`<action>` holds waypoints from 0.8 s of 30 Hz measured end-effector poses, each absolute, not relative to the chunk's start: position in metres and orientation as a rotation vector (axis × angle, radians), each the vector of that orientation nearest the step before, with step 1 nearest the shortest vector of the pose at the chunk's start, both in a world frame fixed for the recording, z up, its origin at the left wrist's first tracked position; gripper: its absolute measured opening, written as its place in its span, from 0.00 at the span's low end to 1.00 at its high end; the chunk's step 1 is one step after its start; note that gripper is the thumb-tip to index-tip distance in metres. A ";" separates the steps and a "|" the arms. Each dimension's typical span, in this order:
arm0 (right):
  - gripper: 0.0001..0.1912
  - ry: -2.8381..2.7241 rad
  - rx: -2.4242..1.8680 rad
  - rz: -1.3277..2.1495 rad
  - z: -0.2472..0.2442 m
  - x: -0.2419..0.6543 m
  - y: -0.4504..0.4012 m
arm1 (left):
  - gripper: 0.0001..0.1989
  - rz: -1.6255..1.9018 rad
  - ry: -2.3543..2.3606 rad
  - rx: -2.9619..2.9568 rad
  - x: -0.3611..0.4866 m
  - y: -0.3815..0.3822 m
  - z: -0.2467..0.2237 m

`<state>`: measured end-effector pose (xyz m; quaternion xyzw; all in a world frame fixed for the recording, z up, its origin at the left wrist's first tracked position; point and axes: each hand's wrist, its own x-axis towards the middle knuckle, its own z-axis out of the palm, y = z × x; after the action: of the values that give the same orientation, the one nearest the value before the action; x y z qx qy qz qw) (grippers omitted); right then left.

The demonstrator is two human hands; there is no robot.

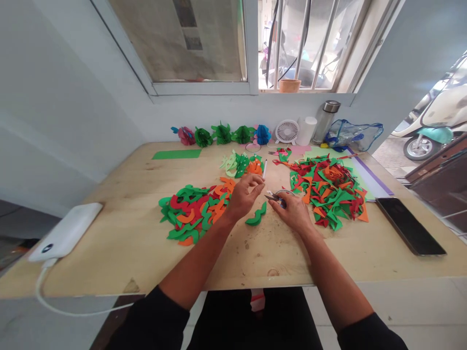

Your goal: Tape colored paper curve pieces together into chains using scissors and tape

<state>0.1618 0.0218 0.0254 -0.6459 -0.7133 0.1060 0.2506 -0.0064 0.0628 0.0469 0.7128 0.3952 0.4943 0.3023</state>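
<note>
My right hand point(292, 209) is wrapped round a pair of small scissors point(276, 197), whose blades point left toward my other hand. My left hand point(245, 195) hovers just left of the blades, its fingers pressed together; anything between them is too small to make out. Between my wrists, a curved green paper piece point(256, 215) lies on the wooden table point(251, 262). Cut curved pieces in green, red and orange form a pile point(193, 209) to the left. A heap of green, red and orange paper scraps point(330, 189) lies right of my right hand.
A power bank point(67, 233) with a cable is at the left, a phone point(410, 226) at the right. Behind stand several paper figures point(222, 133), a small fan point(287, 131), a bottle point(324, 121) and a clear bag point(355, 133). A white pen point(264, 168) lies beyond my left hand.
</note>
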 end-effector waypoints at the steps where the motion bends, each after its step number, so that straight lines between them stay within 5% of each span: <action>1: 0.17 -1.931 -1.796 0.264 0.025 0.162 0.022 | 0.08 1.358 1.075 1.687 -0.005 0.061 0.044; 11: 0.18 -1.835 -2.054 0.150 0.020 0.168 0.026 | 0.12 1.329 1.029 1.052 0.005 0.050 0.011; 19: 0.19 -1.855 -2.191 0.140 0.019 0.168 0.028 | 0.13 1.357 1.162 1.430 -0.005 0.054 0.001; 24: 0.19 -1.883 -2.225 0.099 0.023 0.166 0.027 | 0.20 0.981 1.427 1.851 -0.008 0.046 0.010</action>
<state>0.1659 0.0270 0.0229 -0.7581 -0.6415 0.0336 0.1123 -0.0083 0.0460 0.0103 0.6968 0.5372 0.3695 0.2988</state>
